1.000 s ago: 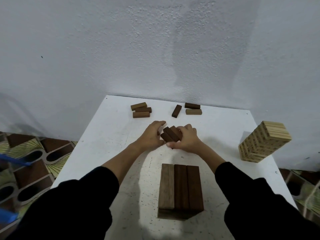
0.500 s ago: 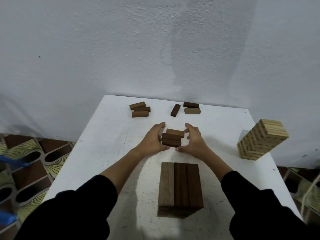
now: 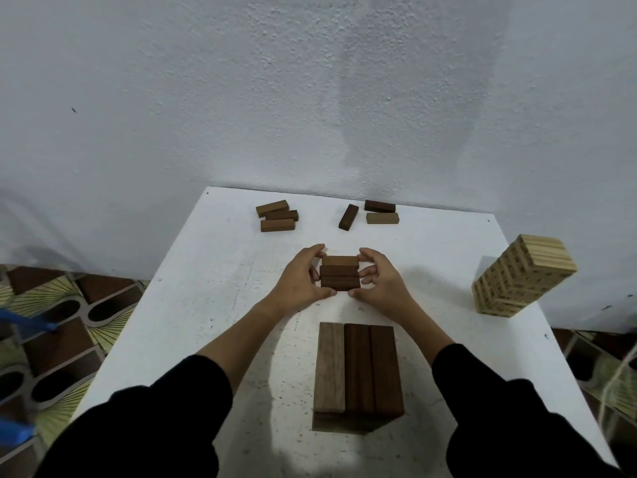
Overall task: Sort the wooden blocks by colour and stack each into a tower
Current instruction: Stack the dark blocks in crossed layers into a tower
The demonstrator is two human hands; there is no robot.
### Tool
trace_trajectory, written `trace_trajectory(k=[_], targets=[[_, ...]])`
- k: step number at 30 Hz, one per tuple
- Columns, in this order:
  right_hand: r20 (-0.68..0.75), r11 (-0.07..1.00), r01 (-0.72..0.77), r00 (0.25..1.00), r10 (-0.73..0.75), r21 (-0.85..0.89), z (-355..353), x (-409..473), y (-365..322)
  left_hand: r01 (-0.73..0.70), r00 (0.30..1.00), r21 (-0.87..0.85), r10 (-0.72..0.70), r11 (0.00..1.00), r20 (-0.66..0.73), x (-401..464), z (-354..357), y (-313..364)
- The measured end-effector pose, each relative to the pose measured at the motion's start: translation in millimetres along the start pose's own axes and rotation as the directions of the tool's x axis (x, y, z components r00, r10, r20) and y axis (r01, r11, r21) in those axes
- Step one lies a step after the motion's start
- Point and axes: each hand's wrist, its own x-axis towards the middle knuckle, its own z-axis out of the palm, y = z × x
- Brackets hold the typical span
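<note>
Three dark brown blocks [image 3: 340, 274] lie side by side, pressed between my left hand [image 3: 300, 277] and my right hand [image 3: 379, 278] at the table's middle. Both hands grip the row by its ends. Closer to me stands the dark brown tower [image 3: 358, 369], its top layer of three blocks running lengthwise. A light pine tower [image 3: 522, 276] stands at the right edge. Loose brown blocks lie at the back: a group of three [image 3: 277, 215] on the left, one slanted block [image 3: 348, 217], and two more [image 3: 381, 212] to the right.
The white table [image 3: 193, 305] stands against a pale wall at its far edge. Patterned floor tiles [image 3: 58, 312] and a blue object [image 3: 29, 322] show to the left. A cord [image 3: 620, 384] hangs off the table's right side.
The three blocks between my hands have been squared from a skewed bunch into a neat row. My hands have closed in on its ends and shifted slightly toward me.
</note>
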Motion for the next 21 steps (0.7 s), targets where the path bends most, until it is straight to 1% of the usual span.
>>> trace_trajectory(k=[8, 16, 21], targets=[[-0.035, 1.000, 0.013, 0.999, -0.013, 0.006, 1.9, -3.9, 4.2, -0.017, 0.999, -0.037, 0.015, 0.999, -0.038, -2.5, -0.4, -3.2], [-0.047, 0.999, 0.025, 0.999, -0.024, 0.030, 2.2, -4.9, 4.2, -0.005, 1.000, -0.091, 0.002, 0.996, -0.027, -3.9, -0.5, -2.3], [-0.041, 0.999, 0.031, 0.999, -0.030, 0.016, 2.2, -4.4, 3.9, -0.012, 0.999, -0.055, 0.010, 0.998, -0.034, -3.1, -0.6, -2.3]])
